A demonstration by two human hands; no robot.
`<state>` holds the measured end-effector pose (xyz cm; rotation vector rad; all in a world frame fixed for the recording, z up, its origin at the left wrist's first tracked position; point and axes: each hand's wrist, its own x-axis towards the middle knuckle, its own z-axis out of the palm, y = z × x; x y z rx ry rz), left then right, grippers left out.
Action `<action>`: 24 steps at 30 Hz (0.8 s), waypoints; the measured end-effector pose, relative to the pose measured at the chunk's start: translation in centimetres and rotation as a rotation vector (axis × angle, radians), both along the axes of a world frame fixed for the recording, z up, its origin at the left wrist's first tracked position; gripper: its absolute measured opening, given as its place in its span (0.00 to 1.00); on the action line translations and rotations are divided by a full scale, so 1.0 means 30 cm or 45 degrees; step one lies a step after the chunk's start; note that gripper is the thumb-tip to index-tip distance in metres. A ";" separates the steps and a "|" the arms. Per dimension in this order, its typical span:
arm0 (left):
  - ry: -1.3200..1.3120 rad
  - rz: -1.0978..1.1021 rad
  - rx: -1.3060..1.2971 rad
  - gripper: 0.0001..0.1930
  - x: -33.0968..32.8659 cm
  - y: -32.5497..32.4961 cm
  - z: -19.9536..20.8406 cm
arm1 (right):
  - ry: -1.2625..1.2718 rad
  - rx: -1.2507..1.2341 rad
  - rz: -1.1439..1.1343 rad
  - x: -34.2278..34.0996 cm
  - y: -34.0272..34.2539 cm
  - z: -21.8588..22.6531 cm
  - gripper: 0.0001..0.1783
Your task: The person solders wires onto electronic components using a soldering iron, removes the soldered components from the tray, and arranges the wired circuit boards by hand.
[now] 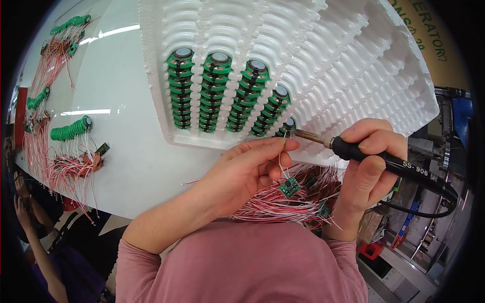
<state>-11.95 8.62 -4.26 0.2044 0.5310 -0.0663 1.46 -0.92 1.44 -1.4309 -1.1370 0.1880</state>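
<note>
My right hand (373,156) is wrapped round the black handle of a soldering iron (348,148). Its tip reaches the front part of the shortest row of round green parts (287,126) in the white foam tray (323,86). My left hand (247,164) pinches thin wires (281,160) close beside that tip, with the fingers partly hiding them. From these wires hangs a small green circuit board (289,187). Whether the tip touches a wire or the round part I cannot tell. Several longer rows of green parts (215,91) with grey tops stand in the tray's grooves to the left.
A bundle of red and white wires (273,206) with small boards lies against my front. More green stacks (70,129) with wires rest on the white table (131,177) at left. A cardboard box (429,40) stands far right. Another person's arm (45,272) shows at lower left.
</note>
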 end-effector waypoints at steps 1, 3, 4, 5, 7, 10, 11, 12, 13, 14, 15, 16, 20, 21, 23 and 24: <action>0.001 0.002 0.002 0.12 0.001 0.000 0.000 | 0.002 0.002 -0.005 -0.001 -0.001 -0.001 0.17; -0.006 0.002 -0.006 0.12 -0.001 -0.001 -0.004 | 0.004 0.003 -0.008 -0.001 0.000 -0.002 0.17; -0.013 0.002 -0.016 0.12 -0.003 0.000 -0.006 | 0.011 0.002 -0.006 -0.001 0.001 -0.002 0.17; -0.013 0.004 -0.017 0.12 -0.003 0.002 -0.005 | 0.018 0.000 -0.005 -0.002 0.003 -0.003 0.17; -0.005 0.002 0.003 0.12 -0.003 0.002 -0.002 | 0.014 -0.006 -0.005 -0.007 0.001 0.000 0.17; 0.005 -0.002 -0.006 0.12 -0.002 0.000 -0.002 | 0.006 -0.005 -0.009 -0.006 -0.001 -0.002 0.17; 0.006 -0.002 -0.006 0.12 -0.002 0.000 -0.002 | 0.004 0.003 -0.011 -0.005 -0.001 -0.003 0.17; -0.002 0.002 -0.014 0.13 -0.001 0.000 -0.003 | 0.005 0.002 -0.011 -0.005 -0.001 -0.004 0.17; -0.011 0.007 -0.022 0.13 0.000 0.001 -0.004 | 0.006 0.005 -0.016 -0.005 0.001 -0.004 0.17; -0.011 0.007 -0.023 0.13 0.001 0.001 -0.006 | 0.007 0.008 -0.020 -0.005 0.002 -0.005 0.17; -0.010 0.006 -0.024 0.13 0.000 0.001 -0.006 | 0.008 0.007 -0.019 -0.005 0.003 -0.006 0.17; -0.010 0.006 -0.024 0.13 -0.001 0.002 -0.007 | 0.007 0.013 -0.013 -0.005 0.004 -0.007 0.17; -0.007 -0.004 -0.008 0.13 -0.001 0.007 -0.002 | -0.001 0.003 0.001 -0.005 0.002 -0.006 0.17; -0.007 -0.002 -0.014 0.13 -0.001 0.005 -0.005 | -0.002 0.002 -0.001 -0.006 0.001 -0.005 0.17; -0.007 -0.002 -0.022 0.13 -0.001 0.002 -0.006 | 0.013 0.017 -0.031 -0.010 0.001 -0.004 0.17; -0.007 -0.004 -0.027 0.14 -0.002 0.003 -0.005 | 0.014 0.017 -0.029 -0.011 0.002 -0.003 0.17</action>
